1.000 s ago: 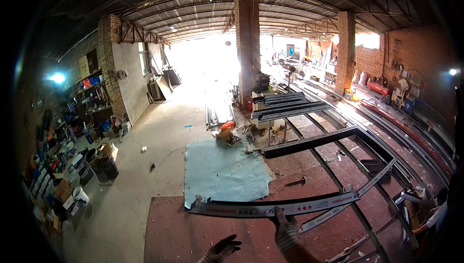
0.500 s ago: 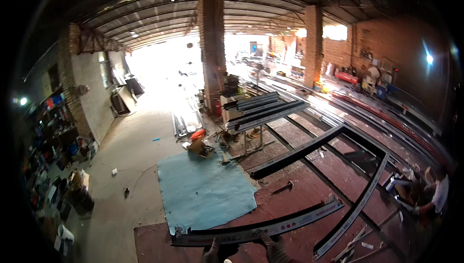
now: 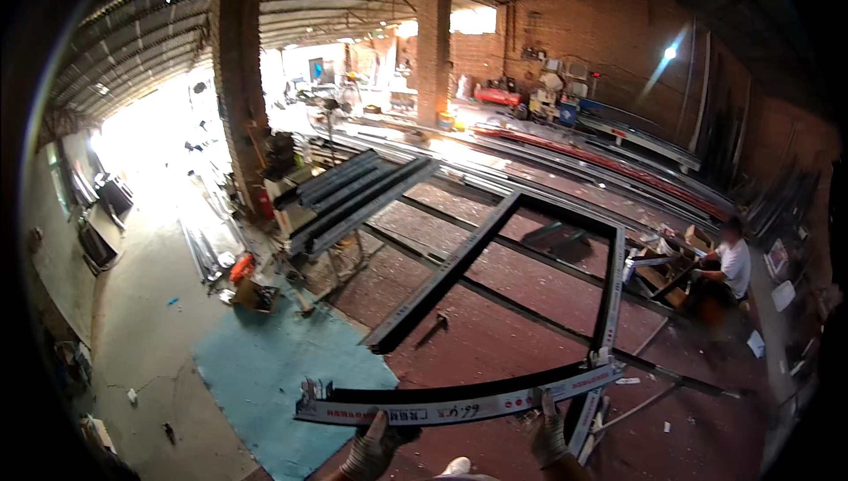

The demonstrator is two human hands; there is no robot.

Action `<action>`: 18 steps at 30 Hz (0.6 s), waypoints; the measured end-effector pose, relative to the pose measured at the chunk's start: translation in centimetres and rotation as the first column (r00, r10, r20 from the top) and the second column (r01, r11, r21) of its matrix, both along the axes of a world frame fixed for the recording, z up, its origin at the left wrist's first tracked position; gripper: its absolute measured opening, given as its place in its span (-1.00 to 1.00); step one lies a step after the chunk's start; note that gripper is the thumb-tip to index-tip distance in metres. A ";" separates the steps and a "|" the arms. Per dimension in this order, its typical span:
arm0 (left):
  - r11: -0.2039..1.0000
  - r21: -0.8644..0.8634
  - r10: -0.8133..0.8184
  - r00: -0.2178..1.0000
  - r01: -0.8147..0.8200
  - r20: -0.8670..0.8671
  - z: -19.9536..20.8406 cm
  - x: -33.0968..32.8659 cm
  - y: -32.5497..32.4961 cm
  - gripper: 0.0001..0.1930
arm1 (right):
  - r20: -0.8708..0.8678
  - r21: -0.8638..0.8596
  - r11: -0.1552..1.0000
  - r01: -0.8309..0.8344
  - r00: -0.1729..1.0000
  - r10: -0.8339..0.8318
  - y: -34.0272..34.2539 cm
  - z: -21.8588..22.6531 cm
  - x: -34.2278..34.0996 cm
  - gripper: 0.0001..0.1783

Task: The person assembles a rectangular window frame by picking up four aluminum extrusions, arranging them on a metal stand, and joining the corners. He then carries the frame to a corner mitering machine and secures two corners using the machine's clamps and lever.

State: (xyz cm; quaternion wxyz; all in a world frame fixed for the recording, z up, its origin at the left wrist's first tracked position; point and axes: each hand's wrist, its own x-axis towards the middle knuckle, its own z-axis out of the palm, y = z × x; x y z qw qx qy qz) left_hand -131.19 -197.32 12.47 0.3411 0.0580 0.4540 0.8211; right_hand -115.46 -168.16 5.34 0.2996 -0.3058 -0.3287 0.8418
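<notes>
A long dark metal frame profile (image 3: 490,408) with white printed film lies crosswise in front of me, held in both gloved hands. My left hand (image 3: 369,450) is closed on its near edge, left of the middle, with the thumb on the film. Farther right, my right hand (image 3: 548,435) grips the same edge, thumb up. The profile's right end overlaps the near part of a three-sided metal frame (image 3: 477,256); whether they touch I cannot tell. That frame rests on dark support rails (image 3: 521,309). A hammer (image 3: 436,328) lies inside its outline.
A blue sheet (image 3: 265,362) covers floor at the left, with an open cardboard box (image 3: 256,297) at its far edge. Stacked profiles (image 3: 358,194) lie on a stand beyond. A co-worker (image 3: 731,265) crouches at the right. Brick pillars (image 3: 238,83) stand behind.
My view has swung right. The profile has come rightward against the frame, its right end now over the frame's near side. My right hand sits farther from the left one along it.
</notes>
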 end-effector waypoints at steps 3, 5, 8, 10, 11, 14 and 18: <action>0.999 0.014 -0.043 0.995 0.042 0.086 -1.2 -4.0 4.0 -0.45 | -0.063 -0.160 0.967 0.197 0.976 -0.209 3.3 -0.5 -0.9 -0.27; 0.995 0.026 -0.102 0.989 0.100 0.103 -2.1 -5.0 6.2 -0.45 | -0.051 -0.132 0.945 0.299 0.950 -0.308 4.7 -2.5 -0.4 -0.17; 0.986 0.030 -0.165 0.980 0.163 0.110 -4.0 -7.0 8.1 -0.40 | -0.004 -0.166 0.910 0.380 0.923 -0.386 6.2 -4.0 -1.2 -0.14; 0.978 0.054 -0.208 0.972 0.203 0.108 -3.5 -8.4 9.5 -0.39 | -0.120 -0.131 0.926 0.353 0.922 -0.368 5.6 -1.4 -1.4 -0.20; 0.972 0.071 -0.231 0.967 0.224 0.108 -3.4 -9.2 10.3 -0.38 | -0.154 -0.148 0.910 0.386 0.900 -0.407 5.5 -0.6 -2.0 -0.27; 0.925 0.000 -0.372 0.907 0.379 0.196 -3.4 -12.0 11.9 -0.41 | -0.176 -0.080 0.904 0.421 0.886 -0.428 6.7 -1.5 -1.7 -0.42; 0.857 -0.062 -0.471 0.826 0.512 0.310 -5.0 -15.7 11.9 -0.35 | -0.143 -0.118 0.805 0.581 0.793 -0.593 4.6 -2.3 -1.9 -0.56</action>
